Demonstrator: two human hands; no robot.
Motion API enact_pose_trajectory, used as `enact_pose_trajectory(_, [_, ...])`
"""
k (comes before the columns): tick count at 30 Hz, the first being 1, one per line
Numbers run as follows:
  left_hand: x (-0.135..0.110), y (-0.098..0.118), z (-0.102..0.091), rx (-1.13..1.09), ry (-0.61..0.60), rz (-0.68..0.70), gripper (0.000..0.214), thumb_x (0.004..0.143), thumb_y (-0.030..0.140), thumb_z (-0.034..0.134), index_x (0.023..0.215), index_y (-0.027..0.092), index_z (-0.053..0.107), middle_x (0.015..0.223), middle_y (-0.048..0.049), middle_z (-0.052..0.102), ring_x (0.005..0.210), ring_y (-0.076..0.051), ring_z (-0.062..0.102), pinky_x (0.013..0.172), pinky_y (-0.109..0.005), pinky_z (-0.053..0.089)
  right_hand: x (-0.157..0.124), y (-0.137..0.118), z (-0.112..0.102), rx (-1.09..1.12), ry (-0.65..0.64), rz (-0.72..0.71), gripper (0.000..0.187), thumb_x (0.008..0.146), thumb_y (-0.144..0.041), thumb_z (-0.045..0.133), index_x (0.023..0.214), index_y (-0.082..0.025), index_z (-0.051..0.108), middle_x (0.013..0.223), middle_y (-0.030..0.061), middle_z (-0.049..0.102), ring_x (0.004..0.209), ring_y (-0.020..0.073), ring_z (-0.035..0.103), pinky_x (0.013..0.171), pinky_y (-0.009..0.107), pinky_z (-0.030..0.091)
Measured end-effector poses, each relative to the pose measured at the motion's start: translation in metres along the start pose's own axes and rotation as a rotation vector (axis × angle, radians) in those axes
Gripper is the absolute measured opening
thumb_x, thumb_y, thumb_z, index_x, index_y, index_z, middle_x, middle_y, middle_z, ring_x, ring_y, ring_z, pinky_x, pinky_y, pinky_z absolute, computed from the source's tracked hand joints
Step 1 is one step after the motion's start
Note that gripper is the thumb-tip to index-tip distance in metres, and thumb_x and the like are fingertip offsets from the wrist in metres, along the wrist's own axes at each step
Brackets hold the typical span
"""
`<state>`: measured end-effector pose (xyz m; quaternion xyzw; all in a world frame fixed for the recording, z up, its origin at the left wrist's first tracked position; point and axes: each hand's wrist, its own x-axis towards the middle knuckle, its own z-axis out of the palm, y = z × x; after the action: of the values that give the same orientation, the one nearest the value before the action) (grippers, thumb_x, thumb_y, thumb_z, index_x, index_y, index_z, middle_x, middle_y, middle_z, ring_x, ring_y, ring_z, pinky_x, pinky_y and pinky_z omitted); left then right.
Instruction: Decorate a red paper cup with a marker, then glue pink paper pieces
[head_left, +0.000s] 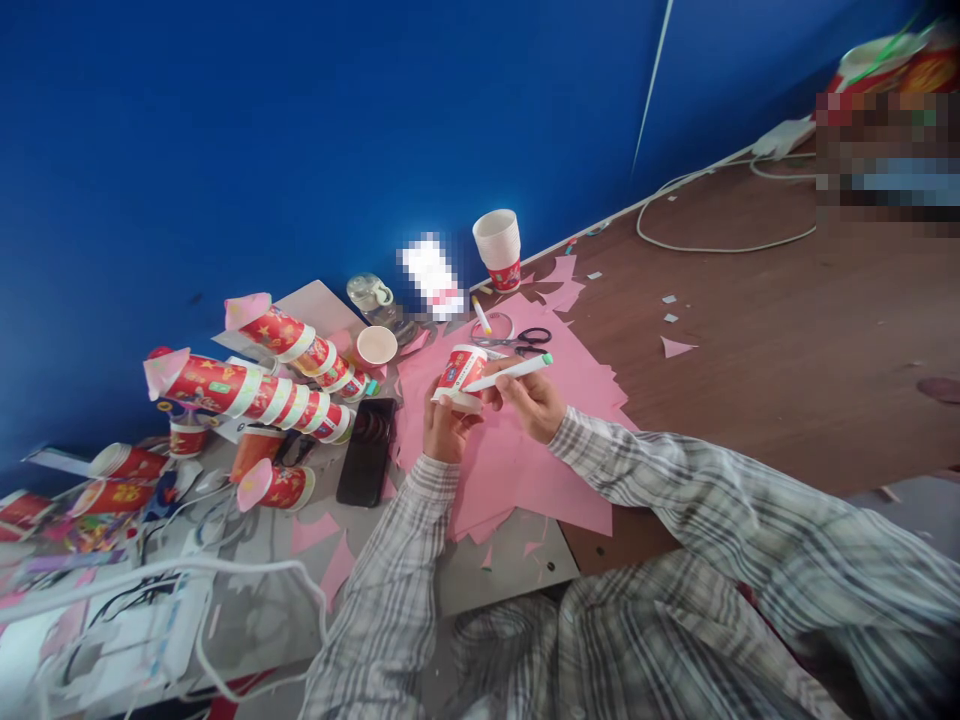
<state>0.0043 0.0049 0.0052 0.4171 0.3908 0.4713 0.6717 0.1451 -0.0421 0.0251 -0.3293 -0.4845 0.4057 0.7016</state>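
Observation:
My left hand [445, 430] is closed round the lower part of a red and white paper cup [462, 372], which it holds above the pink paper sheets [532, 460]. Between the fingers of my right hand [534, 398] is a white marker pen [517, 372] with a green end pointing away to the right. The pen's other end reaches the cup's side; whether it touches is too small to tell. Just behind the hands, black-handled scissors [529, 340] lie on the pink paper beside a yellow-and-white marker [481, 316].
Nested paper cups [498, 245] stand near the blue wall. To the left are stacked-cup towers with pink cones [247, 390], a single cup [376, 345], a clear bottle [370, 293] and a black phone [366, 452]. Pink scraps [677, 347] and a white cable [701, 248] lie on the right.

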Motion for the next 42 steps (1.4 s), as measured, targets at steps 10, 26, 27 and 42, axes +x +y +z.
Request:
enact_pose_trajectory(10, [0.0, -0.002, -0.001, 0.009, -0.022, 0.004, 0.073, 0.055, 0.058, 0.065, 0.116, 0.028, 0.039, 0.096, -0.0083, 0.057, 0.072, -0.02, 0.056, 0.054, -0.03, 0.047, -0.003, -0.001, 0.002, -0.002, -0.038, 0.024, 0.039, 0.08, -0.052, 0.046, 0.089, -0.015, 0.055, 0.061, -0.0002, 0.054, 0.053, 0.0115, 0.052, 0.05, 0.027, 0.045])
enact_pose_trajectory(26, [0.002, -0.002, -0.001, -0.03, -0.048, 0.025, 0.076, 0.054, 0.057, 0.066, 0.117, 0.028, 0.036, 0.093, -0.0067, 0.058, 0.066, -0.018, 0.058, 0.055, -0.034, 0.049, 0.004, -0.009, -0.001, 0.058, 0.064, 0.015, 0.035, 0.077, -0.051, 0.051, 0.087, -0.017, 0.054, 0.061, -0.0002, 0.056, 0.052, 0.0117, 0.051, 0.049, 0.027, 0.044])
enact_pose_trajectory(27, [0.001, -0.002, 0.0, -0.036, -0.05, 0.028, 0.075, 0.054, 0.057, 0.066, 0.117, 0.028, 0.037, 0.093, -0.0066, 0.058, 0.066, -0.018, 0.058, 0.055, -0.034, 0.049, 0.005, -0.01, -0.002, 0.056, 0.074, 0.011, 0.035, 0.077, -0.051, 0.051, 0.087, -0.017, 0.054, 0.062, -0.0001, 0.056, 0.051, 0.0115, 0.051, 0.049, 0.027, 0.044])
enact_pose_trajectory(42, [-0.003, -0.002, 0.004, -0.055, -0.072, 0.066, 0.062, 0.057, 0.05, 0.068, 0.109, 0.028, 0.044, 0.104, -0.0074, 0.054, 0.075, -0.019, 0.058, 0.06, -0.035, 0.05, 0.014, -0.006, -0.011, 0.002, 0.212, 0.002, 0.036, 0.076, -0.051, 0.053, 0.084, -0.016, 0.054, 0.059, -0.002, 0.054, 0.05, 0.0103, 0.05, 0.049, 0.026, 0.042])
